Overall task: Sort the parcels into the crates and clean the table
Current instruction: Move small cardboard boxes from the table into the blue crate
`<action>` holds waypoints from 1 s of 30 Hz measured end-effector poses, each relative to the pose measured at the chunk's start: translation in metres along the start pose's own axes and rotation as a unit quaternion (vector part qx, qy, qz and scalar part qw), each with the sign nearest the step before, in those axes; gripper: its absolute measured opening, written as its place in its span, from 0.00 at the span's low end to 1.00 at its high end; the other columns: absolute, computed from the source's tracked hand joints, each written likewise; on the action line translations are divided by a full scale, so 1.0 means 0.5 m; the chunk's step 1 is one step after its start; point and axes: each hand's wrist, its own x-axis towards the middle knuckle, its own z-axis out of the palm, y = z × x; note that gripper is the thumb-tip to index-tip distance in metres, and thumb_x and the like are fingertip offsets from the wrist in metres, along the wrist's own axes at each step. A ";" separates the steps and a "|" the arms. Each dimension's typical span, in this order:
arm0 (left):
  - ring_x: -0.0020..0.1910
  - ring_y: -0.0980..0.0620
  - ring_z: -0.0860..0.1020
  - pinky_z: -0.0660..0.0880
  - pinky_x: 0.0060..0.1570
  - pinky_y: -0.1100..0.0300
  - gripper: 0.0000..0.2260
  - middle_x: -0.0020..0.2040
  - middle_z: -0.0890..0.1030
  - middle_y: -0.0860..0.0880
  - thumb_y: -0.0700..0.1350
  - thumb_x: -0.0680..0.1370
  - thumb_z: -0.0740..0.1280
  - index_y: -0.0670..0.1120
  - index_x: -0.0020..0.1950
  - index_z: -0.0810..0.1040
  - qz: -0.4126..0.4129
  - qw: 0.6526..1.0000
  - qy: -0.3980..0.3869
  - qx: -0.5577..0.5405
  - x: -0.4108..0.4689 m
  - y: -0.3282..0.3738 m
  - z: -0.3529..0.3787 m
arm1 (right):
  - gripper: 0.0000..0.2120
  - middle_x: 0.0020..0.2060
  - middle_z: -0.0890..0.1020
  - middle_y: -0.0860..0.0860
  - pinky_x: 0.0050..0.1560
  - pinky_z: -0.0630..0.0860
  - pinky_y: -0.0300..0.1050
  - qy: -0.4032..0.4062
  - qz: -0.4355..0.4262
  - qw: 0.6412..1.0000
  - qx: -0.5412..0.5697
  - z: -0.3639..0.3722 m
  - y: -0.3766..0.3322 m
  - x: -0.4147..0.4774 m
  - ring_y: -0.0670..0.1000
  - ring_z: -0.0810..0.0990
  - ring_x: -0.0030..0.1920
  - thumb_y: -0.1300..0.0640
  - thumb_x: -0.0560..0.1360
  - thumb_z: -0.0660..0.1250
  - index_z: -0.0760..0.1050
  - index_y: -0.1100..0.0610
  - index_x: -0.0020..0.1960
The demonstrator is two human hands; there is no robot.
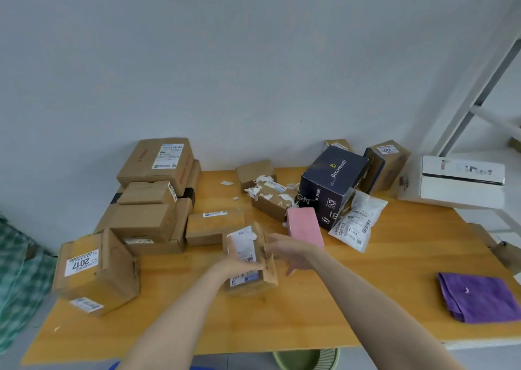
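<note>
At the near middle of the table (366, 299), the left hand (238, 265) curls round the front of a small brown parcel (245, 245), while the right hand (291, 252) rests against its right side, fingers spread and straight. With only one real grip, the parcel could twist or drop when lifted, and its peeling label could tear. Farther off, a careless sweep might knock the pink box (306, 225) or scatter the torn paper scraps (262, 183).

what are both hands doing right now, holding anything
Left hand: grips the small labelled cardboard box.
Right hand: open, fingers spread, fingertips at that box's right side.
</note>
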 end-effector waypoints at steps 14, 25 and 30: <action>0.69 0.41 0.63 0.68 0.62 0.48 0.57 0.72 0.61 0.41 0.49 0.65 0.79 0.56 0.76 0.37 0.041 0.919 0.249 -0.302 -0.167 -0.027 0.148 | 0.30 0.75 0.59 0.46 0.63 0.63 0.44 -0.022 -0.156 0.983 -0.096 0.086 0.114 -0.208 0.49 0.61 0.73 0.58 0.80 0.60 0.49 0.51 0.77; 0.56 0.44 0.73 0.68 0.56 0.47 0.27 0.50 0.77 0.47 0.63 0.70 0.68 0.50 0.62 0.68 0.017 0.863 0.142 -0.485 -0.328 -0.060 0.216 | 0.34 0.73 0.62 0.54 0.62 0.68 0.58 0.091 -0.100 0.990 -0.026 0.131 0.240 -0.323 0.58 0.66 0.69 0.37 0.76 0.60 0.54 0.52 0.76; 0.58 0.43 0.76 0.63 0.63 0.41 0.35 0.63 0.74 0.46 0.62 0.70 0.69 0.57 0.72 0.57 0.115 0.867 0.077 -0.479 -0.360 -0.047 0.224 | 0.45 0.74 0.59 0.55 0.63 0.67 0.67 0.061 -0.124 0.972 0.188 0.158 0.250 -0.351 0.62 0.64 0.70 0.32 0.68 0.65 0.51 0.48 0.76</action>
